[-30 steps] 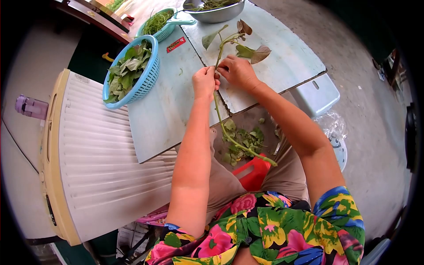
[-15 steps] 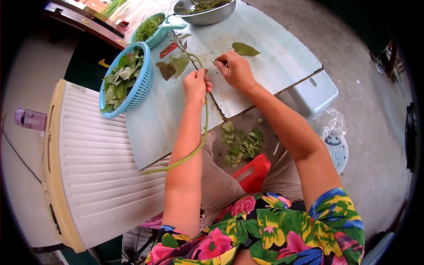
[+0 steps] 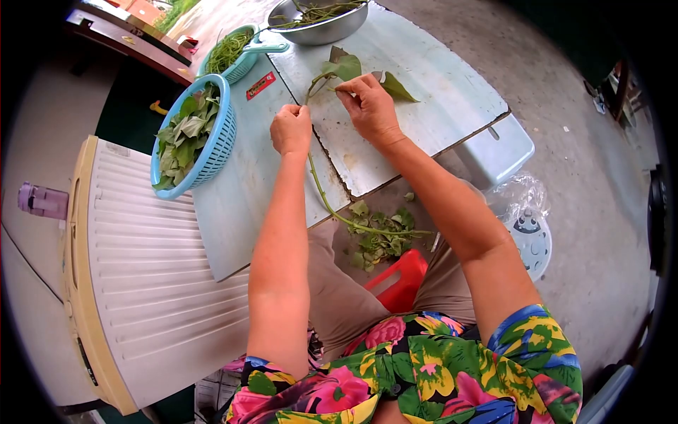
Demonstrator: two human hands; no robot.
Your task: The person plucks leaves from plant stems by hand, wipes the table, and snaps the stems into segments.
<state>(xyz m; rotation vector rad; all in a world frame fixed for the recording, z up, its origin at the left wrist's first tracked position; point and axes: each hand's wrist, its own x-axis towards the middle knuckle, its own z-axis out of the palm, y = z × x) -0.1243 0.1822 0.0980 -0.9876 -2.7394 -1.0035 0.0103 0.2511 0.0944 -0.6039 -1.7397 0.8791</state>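
A long green leafy vine (image 3: 321, 189) runs through my left hand (image 3: 291, 130), whose fingers are closed around its stem. Its bare lower end hangs past the table edge and curves to the right. Beyond the fist, the vine's top carries broad green leaves (image 3: 345, 68). My right hand (image 3: 371, 107) has thumb and fingertips pinched together at a thin leaf stalk of the vine. Behind the right hand, a loose leaf (image 3: 399, 88) rests on the table, partly covered by the fingers.
A blue basket of leaves (image 3: 227, 138), a green strainer of stems (image 3: 248, 63) and a metal bowl of stems (image 3: 325, 32) stand on the light-blue table (image 3: 438, 92). Dropped leaves (image 3: 381, 244) lie below, beside a red stool (image 3: 401, 283). A ridged white panel (image 3: 159, 268) is left.
The vine has swung round: its lower end now hangs to the right instead of across my left forearm. Its leafy top has moved right, and my right fingers now pinch at it.
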